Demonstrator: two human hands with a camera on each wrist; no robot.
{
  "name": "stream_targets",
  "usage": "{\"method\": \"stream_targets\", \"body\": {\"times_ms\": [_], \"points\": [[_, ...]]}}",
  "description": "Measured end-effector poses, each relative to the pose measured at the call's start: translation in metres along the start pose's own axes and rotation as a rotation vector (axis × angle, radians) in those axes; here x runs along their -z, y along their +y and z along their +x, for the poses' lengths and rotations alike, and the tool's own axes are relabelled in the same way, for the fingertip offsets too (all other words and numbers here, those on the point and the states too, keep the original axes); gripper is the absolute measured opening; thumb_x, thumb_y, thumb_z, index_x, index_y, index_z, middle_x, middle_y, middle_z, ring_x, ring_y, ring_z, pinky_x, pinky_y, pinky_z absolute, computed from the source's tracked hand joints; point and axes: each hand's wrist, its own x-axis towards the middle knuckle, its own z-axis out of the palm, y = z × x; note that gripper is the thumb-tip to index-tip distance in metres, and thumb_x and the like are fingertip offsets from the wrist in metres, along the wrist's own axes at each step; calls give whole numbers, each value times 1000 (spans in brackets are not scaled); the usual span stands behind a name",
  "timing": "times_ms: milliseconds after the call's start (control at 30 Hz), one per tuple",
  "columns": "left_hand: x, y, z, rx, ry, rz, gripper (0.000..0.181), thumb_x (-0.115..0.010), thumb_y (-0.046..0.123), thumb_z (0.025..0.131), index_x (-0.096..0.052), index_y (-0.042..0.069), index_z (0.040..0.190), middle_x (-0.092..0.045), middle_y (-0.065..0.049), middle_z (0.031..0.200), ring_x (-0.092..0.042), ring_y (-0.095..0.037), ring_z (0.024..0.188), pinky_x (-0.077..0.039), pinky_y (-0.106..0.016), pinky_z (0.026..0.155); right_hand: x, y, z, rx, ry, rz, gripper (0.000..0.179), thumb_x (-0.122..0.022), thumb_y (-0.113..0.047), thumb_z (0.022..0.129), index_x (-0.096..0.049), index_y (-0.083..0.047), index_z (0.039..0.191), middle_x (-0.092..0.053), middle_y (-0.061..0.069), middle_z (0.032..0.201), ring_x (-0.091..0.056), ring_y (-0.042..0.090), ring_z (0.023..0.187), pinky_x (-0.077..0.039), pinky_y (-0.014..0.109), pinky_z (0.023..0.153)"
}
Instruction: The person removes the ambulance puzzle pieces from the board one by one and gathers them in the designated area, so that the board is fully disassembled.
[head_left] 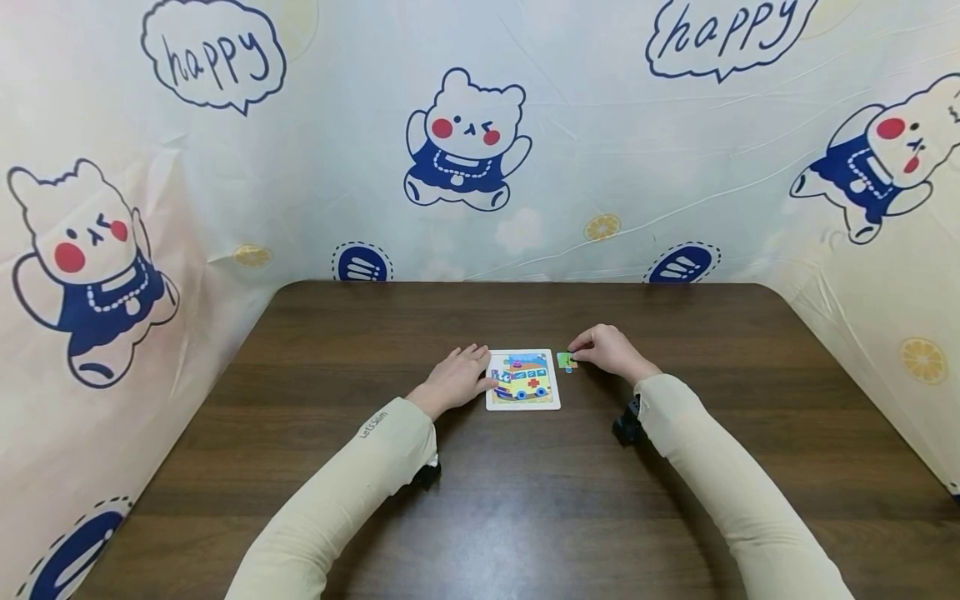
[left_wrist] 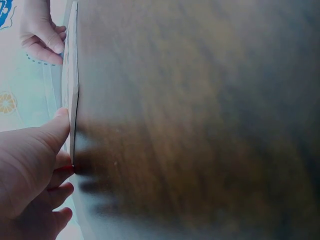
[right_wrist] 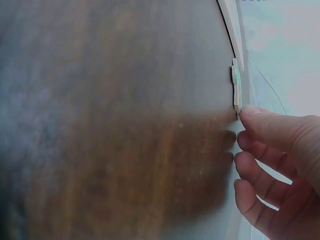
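A square jigsaw puzzle with a white frame (head_left: 523,407) and a yellow vehicle picture lies flat on the table. My left hand (head_left: 455,379) rests at its left edge, fingers extended, the thumb (left_wrist: 61,119) on the frame. Just right of the frame lies a small green puzzle piece (head_left: 562,361), also seen edge-on in the right wrist view. At this piece's right end, my right hand (head_left: 611,352) pinches it between thumb (right_wrist: 255,116) and fingers; the exact fingertip contact is partly hidden.
The brown wooden table (head_left: 495,517) extends around both hands. Behind it and along its sides hangs a pale curtain (head_left: 570,167) printed with cartoon bears. A black wrist device (head_left: 627,423) is strapped below the right sleeve.
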Motion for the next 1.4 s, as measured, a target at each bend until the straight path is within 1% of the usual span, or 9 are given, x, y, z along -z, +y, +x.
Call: {"method": "stream_targets", "body": {"times_ms": [133, 333, 433, 667, 900, 1067, 1233, 1400], "points": [[0, 0, 0, 5, -9, 5, 62, -47, 41, 95, -36, 1, 140, -31, -12, 145, -22, -27, 135, -16, -42, 108, 0, 0, 0, -3, -2, 5, 13, -65, -5, 85, -73, -2, 96, -68, 11, 96, -60, 26, 93, -46, 42, 85], [1, 1, 0, 4, -7, 4, 62, -48, 41, 95, -36, 1, 140, -32, -12, 145, -23, -27, 134, -17, -42, 108, 3, -5, 2, -40, 3, 70, 15, -65, -7, 86, -72, -1, 98, -68, 11, 97, -59, 25, 92, -47, 41, 84], [1, 1, 0, 6, -9, 8, 62, -47, 41, 95, -36, 1, 140, -32, -12, 145, -23, -27, 135, -17, -42, 108, 6, -9, 2, -37, 8, 92, 16, -65, -7, 86, -71, 0, 99, -67, 12, 98, -59, 25, 91, -48, 41, 83], [0, 0, 0, 0, 0, 10, 62, -47, 41, 95, -36, 1, 140, -32, -12, 145, -24, -27, 134, -17, -42, 108, 9, -21, 5, -11, 11, 103, 20, -65, -8, 86, -69, 2, 103, -67, 12, 99, -60, 23, 90, -49, 38, 79], [0, 0, 0, -5, -3, 9, 61, -47, 41, 95, -36, 1, 140, -32, -13, 145, -24, -27, 134, -18, -42, 108, 11, -35, 7, -11, -1, 101, 24, -65, -11, 87, -67, 0, 108, -65, 11, 103, -58, 22, 87, -50, 35, 76], [0, 0, 0, -2, -4, 7, 62, -47, 41, 95, -36, 1, 140, -32, -13, 145, -23, -27, 134, -17, -42, 108, 9, -42, 9, 7, -8, 108, 26, -65, -11, 87, -66, 0, 110, -65, 11, 103, -58, 22, 87, -50, 35, 77], [0, 0, 0, 5, -8, 7, 62, -47, 41, 95, -35, 1, 141, -31, -12, 145, -23, -26, 135, -17, -41, 108, 7, -46, 12, 7, -18, 132, 27, -65, -12, 87, -66, 0, 111, -65, 9, 101, -58, 21, 87, -50, 34, 76], [1, 0, 0, 7, -10, 2, 62, -47, 42, 95, -35, 1, 141, -31, -12, 145, -23, -26, 135, -17, -41, 108, 4, -52, 12, 28, -29, 125, 29, -66, -12, 86, -65, 0, 112, -65, 9, 99, -56, 21, 83, -49, 32, 74]]}}
